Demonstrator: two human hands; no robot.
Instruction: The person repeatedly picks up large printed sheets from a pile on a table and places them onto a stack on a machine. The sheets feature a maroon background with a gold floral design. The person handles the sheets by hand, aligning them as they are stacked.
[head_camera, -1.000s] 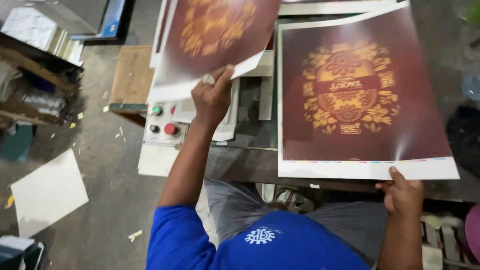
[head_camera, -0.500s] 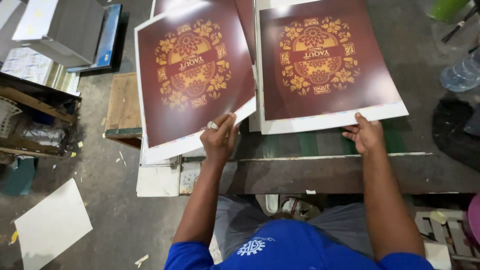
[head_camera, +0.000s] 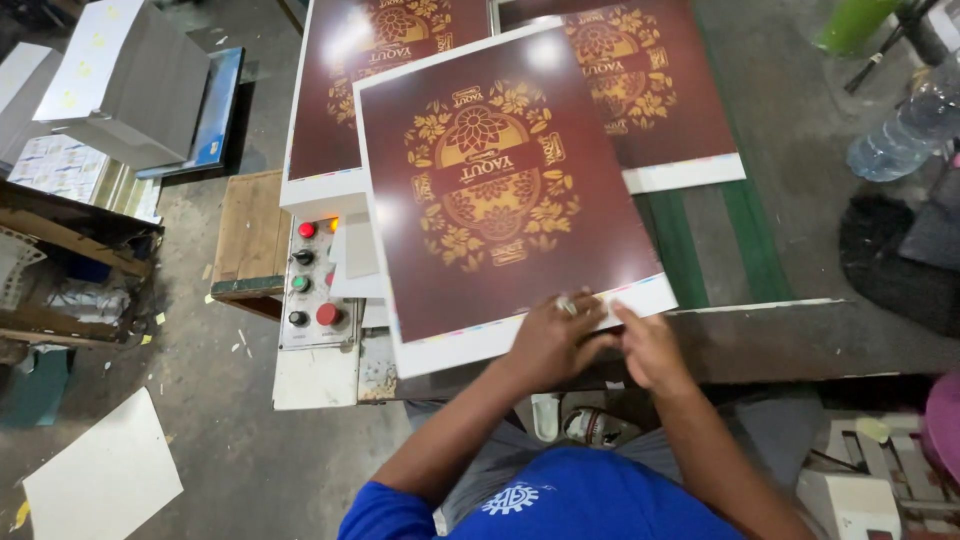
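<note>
Head view: looking down on a person in a blue shirt at a printing bench.
Top sheet: a glossy maroon printed sheet (head_camera: 505, 195) with a gold floral emblem and white margins lies tilted over the bench edge, its near margin at the person's hands.
Left hand: the left hand (head_camera: 548, 340) pinches the sheet's near white margin, thumb on top, seemingly so the print face stays untouched.
Right hand: the right hand (head_camera: 648, 345) sits just beside the left, fingertips curled on the same margin, apparently steadying it.
Sheets beneath: a second maroon sheet (head_camera: 350, 90) lies under it to the left and a third maroon sheet (head_camera: 665, 95) to the right, both partly covered.
Bench: the grey work surface (head_camera: 800, 180) carries green belts (head_camera: 745, 230) running away from the person.
Control panel: a small button panel (head_camera: 312, 285) with red and green knobs sits beside the sheet's left corner, close enough to catch it.
Surroundings: a clear plastic bottle (head_camera: 900, 135) at far right; a white board (head_camera: 100, 480) on the floor; a stack of grey cartons (head_camera: 140, 85) at upper left.
</note>
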